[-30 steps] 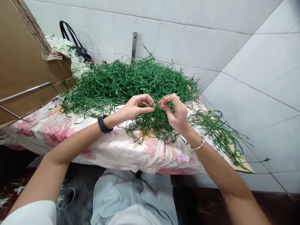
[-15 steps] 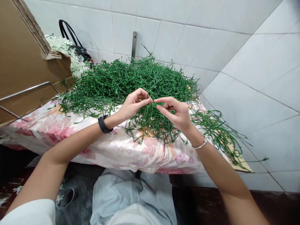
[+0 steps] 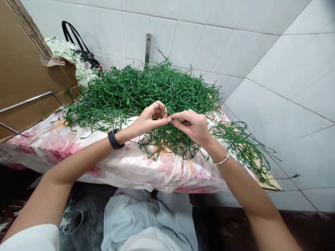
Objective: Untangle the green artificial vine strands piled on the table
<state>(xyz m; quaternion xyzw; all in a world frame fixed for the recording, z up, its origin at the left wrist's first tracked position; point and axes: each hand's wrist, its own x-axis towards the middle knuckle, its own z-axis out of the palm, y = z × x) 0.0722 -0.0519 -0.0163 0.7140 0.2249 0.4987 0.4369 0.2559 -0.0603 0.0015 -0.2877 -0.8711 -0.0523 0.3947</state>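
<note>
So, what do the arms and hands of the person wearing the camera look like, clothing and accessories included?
Both the left hand and the right hand are gloveless. A wide black wristband circles the left wrist; a thin, silver-coloured bracelet circles the right. A plain white fabric sleeve covers the left upper arm, ending above the elbow. No right sleeve is visible.

The right hand (image 3: 195,126) had its pointing finger and thumb apart half a second ago. Now their tips have come together, right up against the left hand's (image 3: 153,116) thumb tip.
</note>
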